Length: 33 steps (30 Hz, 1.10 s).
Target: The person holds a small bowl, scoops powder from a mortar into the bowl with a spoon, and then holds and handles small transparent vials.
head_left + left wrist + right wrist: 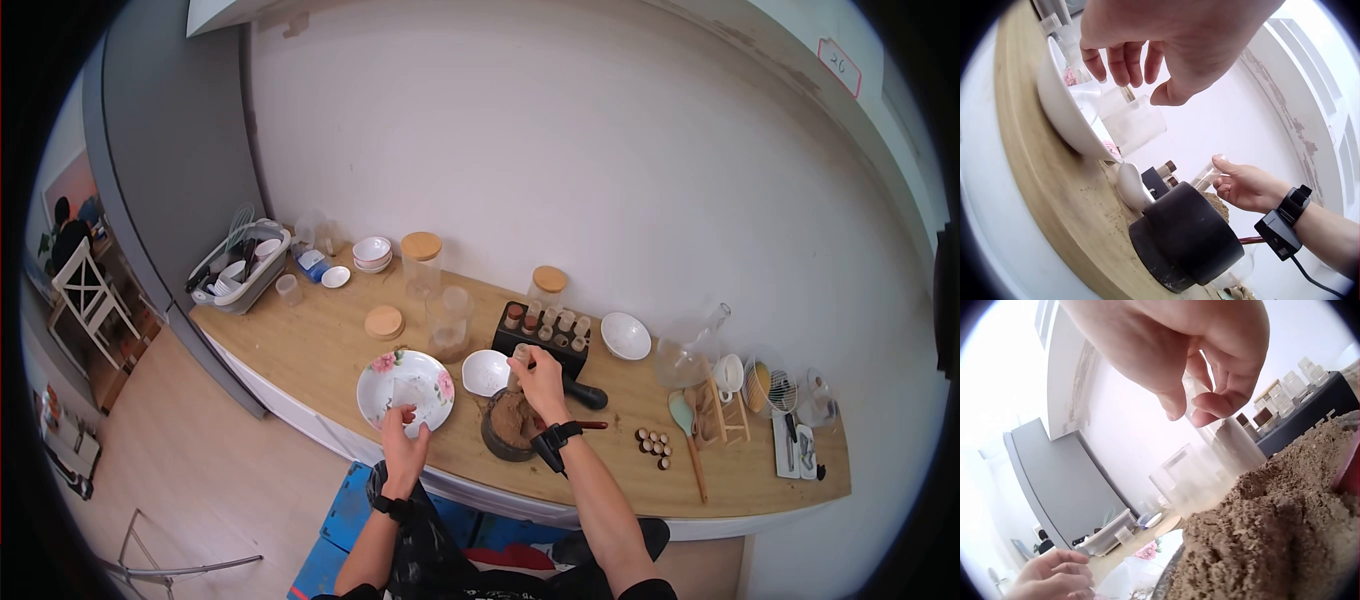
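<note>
My right hand (543, 385) pinches a small clear glass vial (1232, 440) between thumb and fingers. Brown powder shows inside the vial, which is tilted, its lower end close over the heap. That heap of brown powder (1254, 544) fills a black mortar (1191, 237). From the mortar sticks a dark red handle (592, 425). My left hand (403, 458) hovers at the near edge of a flower-patterned plate (373, 388), fingers loosely bent, holding nothing. A translucent, funnel-like piece (1087, 100) lies in the plate. Behind the mortar, a black rack (508, 350) bears several vials, some with brown caps.
A white bowl (484, 372) sits between plate and mortar, with a black pestle (588, 396) right of it. Several small caps (655, 443) and a wooden-handled spatula (692, 440) lie to the right. Clear jars (447, 325) and a dish basket (240, 290) stand left and behind.
</note>
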Each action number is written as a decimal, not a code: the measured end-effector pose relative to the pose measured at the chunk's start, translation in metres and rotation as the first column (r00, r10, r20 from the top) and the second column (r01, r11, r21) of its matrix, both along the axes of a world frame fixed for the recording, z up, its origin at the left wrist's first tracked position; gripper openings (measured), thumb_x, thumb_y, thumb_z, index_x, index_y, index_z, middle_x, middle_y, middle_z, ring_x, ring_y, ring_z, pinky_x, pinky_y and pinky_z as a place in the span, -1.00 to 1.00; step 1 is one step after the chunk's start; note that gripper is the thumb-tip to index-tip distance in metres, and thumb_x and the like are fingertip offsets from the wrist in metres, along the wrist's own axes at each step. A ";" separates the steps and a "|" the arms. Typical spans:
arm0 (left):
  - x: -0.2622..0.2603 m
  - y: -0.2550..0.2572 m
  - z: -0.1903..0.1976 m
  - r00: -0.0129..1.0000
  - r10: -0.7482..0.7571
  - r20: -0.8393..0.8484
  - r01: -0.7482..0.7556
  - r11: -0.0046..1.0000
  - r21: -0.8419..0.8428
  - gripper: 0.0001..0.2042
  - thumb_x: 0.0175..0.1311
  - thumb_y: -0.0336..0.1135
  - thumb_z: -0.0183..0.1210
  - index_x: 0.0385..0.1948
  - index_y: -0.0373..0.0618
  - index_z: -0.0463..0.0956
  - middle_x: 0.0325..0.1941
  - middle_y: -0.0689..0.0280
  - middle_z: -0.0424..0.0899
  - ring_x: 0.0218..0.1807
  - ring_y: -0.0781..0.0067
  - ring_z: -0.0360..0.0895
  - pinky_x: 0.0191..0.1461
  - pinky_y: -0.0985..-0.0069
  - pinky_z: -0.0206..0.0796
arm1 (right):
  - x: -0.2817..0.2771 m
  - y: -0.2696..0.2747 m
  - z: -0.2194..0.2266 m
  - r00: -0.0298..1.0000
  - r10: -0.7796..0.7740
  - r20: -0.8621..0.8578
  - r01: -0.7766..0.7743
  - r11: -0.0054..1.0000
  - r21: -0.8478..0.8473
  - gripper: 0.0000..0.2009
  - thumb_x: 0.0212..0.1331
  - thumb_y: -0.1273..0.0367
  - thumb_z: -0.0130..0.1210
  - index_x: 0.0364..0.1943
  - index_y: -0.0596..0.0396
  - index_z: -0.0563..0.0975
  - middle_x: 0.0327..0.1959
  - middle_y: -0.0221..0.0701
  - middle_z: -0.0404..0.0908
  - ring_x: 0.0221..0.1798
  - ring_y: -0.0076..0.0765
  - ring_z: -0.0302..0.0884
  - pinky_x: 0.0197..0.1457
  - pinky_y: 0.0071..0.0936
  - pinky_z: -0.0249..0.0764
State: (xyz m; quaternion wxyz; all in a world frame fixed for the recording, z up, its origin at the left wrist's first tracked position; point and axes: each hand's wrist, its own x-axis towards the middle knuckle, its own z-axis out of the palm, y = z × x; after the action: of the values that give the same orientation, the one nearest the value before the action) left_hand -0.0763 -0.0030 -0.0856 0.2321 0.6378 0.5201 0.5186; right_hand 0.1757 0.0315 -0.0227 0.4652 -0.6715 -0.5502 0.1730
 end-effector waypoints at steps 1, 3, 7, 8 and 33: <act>0.000 0.001 0.000 1.000 0.002 0.002 -0.002 1.000 0.000 -0.67 -0.05 -0.49 0.23 -0.17 -0.19 0.44 -0.34 0.21 0.48 -0.24 0.25 0.45 -0.08 0.35 0.30 | 0.000 0.000 0.000 0.999 -0.015 0.036 0.013 0.999 0.044 -0.65 0.10 0.25 0.25 -0.16 0.23 0.52 -0.30 -0.13 0.55 -0.22 0.00 0.53 -0.13 -0.22 0.44; 0.000 0.000 -0.001 1.000 -0.004 0.019 0.004 1.000 0.010 -0.68 -0.04 -0.49 0.23 -0.18 -0.20 0.44 -0.34 0.20 0.48 -0.24 0.26 0.45 -0.08 0.36 0.30 | 0.001 -0.002 -0.003 0.997 -0.029 0.072 0.023 0.996 0.081 -0.65 0.09 0.25 0.25 -0.15 0.23 0.52 -0.30 -0.14 0.54 -0.26 -0.02 0.54 -0.17 -0.24 0.46; 0.002 -0.002 -0.003 1.000 -0.004 0.021 0.004 1.000 -0.024 -0.69 -0.03 -0.49 0.22 -0.19 -0.20 0.44 -0.34 0.20 0.48 -0.24 0.26 0.46 -0.09 0.37 0.31 | -0.012 -0.017 0.026 0.995 -0.013 -0.096 0.012 1.000 -0.016 -0.66 0.09 0.30 0.26 -0.12 0.21 0.52 -0.28 -0.16 0.55 -0.30 -0.10 0.56 -0.25 -0.32 0.49; 0.002 -0.002 -0.004 1.000 -0.016 0.022 0.016 1.000 -0.014 -0.70 -0.03 -0.49 0.22 -0.19 -0.20 0.44 -0.34 0.19 0.49 -0.24 0.26 0.46 -0.11 0.38 0.31 | -0.015 -0.019 0.034 0.985 -0.029 -0.168 0.026 0.999 -0.023 -0.67 0.09 0.32 0.26 -0.12 0.21 0.52 -0.27 -0.16 0.55 -0.30 -0.12 0.57 -0.27 -0.34 0.50; 0.106 0.003 0.083 -0.193 0.010 0.981 0.875 0.454 0.168 -0.58 0.46 -0.09 -0.12 0.19 -0.18 0.21 0.15 -0.01 0.41 0.18 0.19 0.43 0.19 0.38 0.35 | -0.038 -0.067 0.099 0.958 0.233 -0.166 -0.176 0.938 0.300 -0.67 0.02 0.43 0.30 -0.11 0.24 0.54 -0.28 -0.35 0.57 -0.44 -0.58 0.50 -0.40 -0.62 0.46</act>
State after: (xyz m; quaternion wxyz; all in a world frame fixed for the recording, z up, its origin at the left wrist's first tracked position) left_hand 0.0295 0.0003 -0.0029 0.8903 0.1324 0.0454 0.4334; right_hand 0.1380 -0.0357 0.0767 0.5882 -0.5165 -0.5871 0.2064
